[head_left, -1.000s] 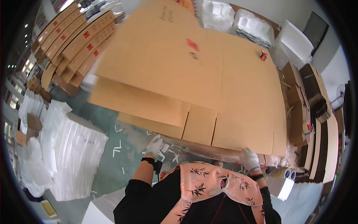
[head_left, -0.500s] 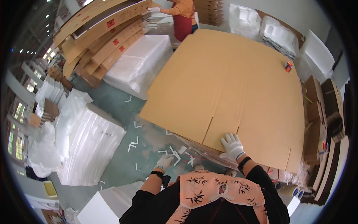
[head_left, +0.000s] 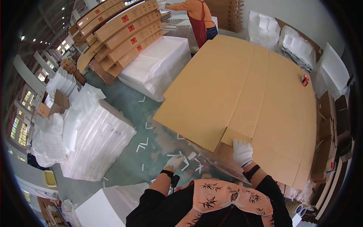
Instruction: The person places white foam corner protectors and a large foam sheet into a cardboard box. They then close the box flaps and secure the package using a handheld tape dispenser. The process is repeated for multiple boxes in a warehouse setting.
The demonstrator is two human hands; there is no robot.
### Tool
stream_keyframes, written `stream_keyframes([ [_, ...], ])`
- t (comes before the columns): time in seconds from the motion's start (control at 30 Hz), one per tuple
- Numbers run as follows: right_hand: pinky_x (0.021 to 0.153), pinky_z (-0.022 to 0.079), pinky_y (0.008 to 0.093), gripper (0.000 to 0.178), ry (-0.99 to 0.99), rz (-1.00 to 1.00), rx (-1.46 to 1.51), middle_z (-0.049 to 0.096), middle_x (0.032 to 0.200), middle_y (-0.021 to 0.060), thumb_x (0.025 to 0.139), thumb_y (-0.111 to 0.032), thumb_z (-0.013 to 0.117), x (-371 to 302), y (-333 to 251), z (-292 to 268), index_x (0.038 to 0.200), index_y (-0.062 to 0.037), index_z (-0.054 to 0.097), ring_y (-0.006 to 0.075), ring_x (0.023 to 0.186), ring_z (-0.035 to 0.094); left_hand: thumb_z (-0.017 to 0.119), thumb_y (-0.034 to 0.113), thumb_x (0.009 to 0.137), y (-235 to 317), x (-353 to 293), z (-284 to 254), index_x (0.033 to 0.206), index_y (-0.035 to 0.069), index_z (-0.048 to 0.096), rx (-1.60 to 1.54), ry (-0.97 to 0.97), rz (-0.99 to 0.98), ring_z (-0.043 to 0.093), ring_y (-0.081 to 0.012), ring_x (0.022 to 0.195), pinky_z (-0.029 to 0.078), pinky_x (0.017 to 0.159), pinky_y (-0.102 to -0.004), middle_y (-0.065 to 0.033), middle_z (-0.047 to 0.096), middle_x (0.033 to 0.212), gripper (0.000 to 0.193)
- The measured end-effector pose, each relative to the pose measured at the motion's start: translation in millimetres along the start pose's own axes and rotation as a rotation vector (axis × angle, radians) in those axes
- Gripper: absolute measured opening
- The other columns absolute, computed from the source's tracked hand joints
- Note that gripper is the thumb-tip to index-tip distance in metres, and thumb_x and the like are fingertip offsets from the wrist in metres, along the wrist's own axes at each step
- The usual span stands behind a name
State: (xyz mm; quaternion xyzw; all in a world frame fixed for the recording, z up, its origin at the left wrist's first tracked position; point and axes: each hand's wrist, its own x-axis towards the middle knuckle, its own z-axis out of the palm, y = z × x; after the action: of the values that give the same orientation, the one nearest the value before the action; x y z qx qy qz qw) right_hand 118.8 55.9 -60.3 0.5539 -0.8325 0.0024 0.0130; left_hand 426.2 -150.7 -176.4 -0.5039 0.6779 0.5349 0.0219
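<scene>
A large flat cardboard sheet (head_left: 211, 87) with crease lines lies on top of the wrapped stack in front of me. At its near edge, my right hand (head_left: 242, 152), in a white glove, is closed on a cardboard flap (head_left: 236, 137) beside a cut slot. This flap is bent out of line with the sheet around it, and my fingertips are partly hidden against it. Off the sheet to the left, my gloved left hand (head_left: 175, 162) hangs over the floor with its fingers drawn together. Whether anything is in it is hidden.
An orange-and-blue tape roll (head_left: 305, 80) sits on the sheet's far right. White corner strips (head_left: 143, 145) litter the green floor. Wrapped white stacks (head_left: 100, 143) stand left; another wrapped block (head_left: 155, 64) is beyond. A co-worker in a red apron (head_left: 197, 24) stands beside stacked cartons (head_left: 128, 34).
The near flap, flat before, is now bent at the slot, with my right hand closed on it. The whole view has shifted slightly, and my left hand stays over the floor.
</scene>
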Motion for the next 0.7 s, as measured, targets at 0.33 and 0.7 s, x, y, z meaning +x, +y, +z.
stream_keyframes([
  [0.33, 0.049, 0.051, 0.0433, 0.014, 0.058, 0.074, 0.005, 0.065, 0.062, 0.0138, 0.077, -0.021, 0.063, 26.2, 43.4, -32.3, 0.070, -0.0105, 0.069, 0.0323, 0.059, 0.067, 0.057, 0.032, 0.094, 28.5, 61.8, 3.7, 0.130, 0.005, 0.050, -0.622, 0.182, -0.018, 0.061, -0.0187, 0.086, 0.051, 0.078, -0.0328, -0.0080, 0.062, 0.105, 0.046],
  [0.7, 0.075, 0.055, 0.0454, 0.027, -0.264, 0.142, 0.187, 0.071, 0.088, 0.0147, 0.082, -0.030, 0.058, 23.3, 68.3, -74.2, 0.096, -0.0111, 0.072, 0.0354, 0.085, 0.068, 0.048, 0.026, 0.098, 12.6, 86.1, 5.1, 0.137, 0.005, 0.044, -1.192, 0.252, 0.015, 0.057, -0.0294, 0.116, 0.045, 0.101, -0.0427, -0.0124, 0.056, 0.128, 0.044],
])
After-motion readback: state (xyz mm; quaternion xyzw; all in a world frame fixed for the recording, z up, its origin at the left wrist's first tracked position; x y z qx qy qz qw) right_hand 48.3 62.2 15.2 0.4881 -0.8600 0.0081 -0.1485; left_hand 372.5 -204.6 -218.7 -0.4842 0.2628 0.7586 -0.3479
